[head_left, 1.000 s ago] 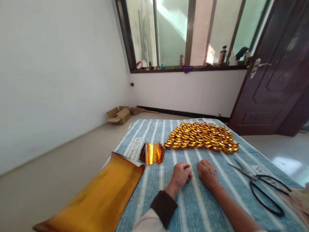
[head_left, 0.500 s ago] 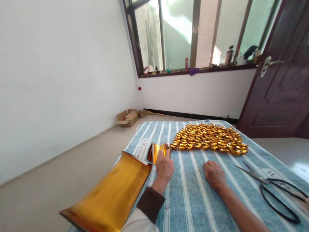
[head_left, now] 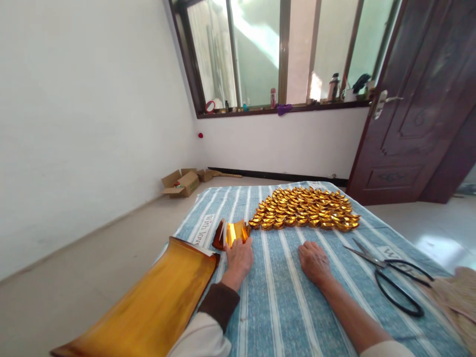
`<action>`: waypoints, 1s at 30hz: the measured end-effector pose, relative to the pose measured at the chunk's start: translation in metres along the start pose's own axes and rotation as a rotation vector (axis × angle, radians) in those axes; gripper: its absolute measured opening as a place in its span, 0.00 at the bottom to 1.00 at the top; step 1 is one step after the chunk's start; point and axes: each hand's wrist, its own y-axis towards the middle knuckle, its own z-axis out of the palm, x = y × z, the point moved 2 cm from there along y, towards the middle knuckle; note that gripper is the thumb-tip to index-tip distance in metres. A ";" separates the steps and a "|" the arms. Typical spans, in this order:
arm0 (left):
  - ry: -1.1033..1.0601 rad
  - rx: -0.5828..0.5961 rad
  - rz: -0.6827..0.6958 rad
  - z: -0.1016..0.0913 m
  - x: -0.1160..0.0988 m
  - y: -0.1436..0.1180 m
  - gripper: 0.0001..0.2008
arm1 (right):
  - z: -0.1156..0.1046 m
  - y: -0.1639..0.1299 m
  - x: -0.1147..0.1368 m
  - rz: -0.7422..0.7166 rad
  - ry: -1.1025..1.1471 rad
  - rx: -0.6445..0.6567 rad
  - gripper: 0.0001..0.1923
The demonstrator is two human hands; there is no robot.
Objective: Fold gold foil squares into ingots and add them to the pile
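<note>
My left hand (head_left: 239, 259) reaches to a small stack of shiny gold foil paper (head_left: 232, 232), its fingers closed on the near edge of the curled top sheet. My right hand (head_left: 314, 263) rests on the striped cloth with fingers curled under, and nothing shows in it. Left of my left forearm lies a large, curling gold sheet (head_left: 148, 292). Beyond my hands, rows of folded gold paper ingots (head_left: 303, 210) are packed close together. Scissors with black handles (head_left: 379, 264) lie spread apart to the right of my right hand.
A blue-and-white striped cloth (head_left: 275, 277) covers the work surface. Cardboard boxes (head_left: 182, 183) sit on the floor by the left wall. A dark wooden door (head_left: 405, 114) stands at the right, and bottles and small items line the window sill (head_left: 256, 112).
My view has turned right, so everything sits further left. My left fingers have drawn back to the near edge of the foil stack. The right hand stays on the cloth.
</note>
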 end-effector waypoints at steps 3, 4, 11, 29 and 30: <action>0.016 -0.048 0.002 0.002 -0.002 0.001 0.15 | 0.000 0.001 0.000 0.006 0.001 0.004 0.13; 0.018 -0.059 0.000 0.002 -0.003 0.002 0.15 | -0.001 0.001 0.000 0.008 0.002 0.004 0.13; 0.019 -0.114 -0.034 0.001 -0.001 0.011 0.19 | -0.003 0.001 0.000 0.010 0.009 0.012 0.13; -0.150 -0.171 -0.240 -0.027 0.014 0.026 0.13 | -0.003 0.002 -0.002 0.020 0.112 -0.018 0.13; -0.175 -0.196 -0.253 -0.031 0.015 0.026 0.14 | -0.003 0.002 -0.002 0.021 0.131 -0.024 0.13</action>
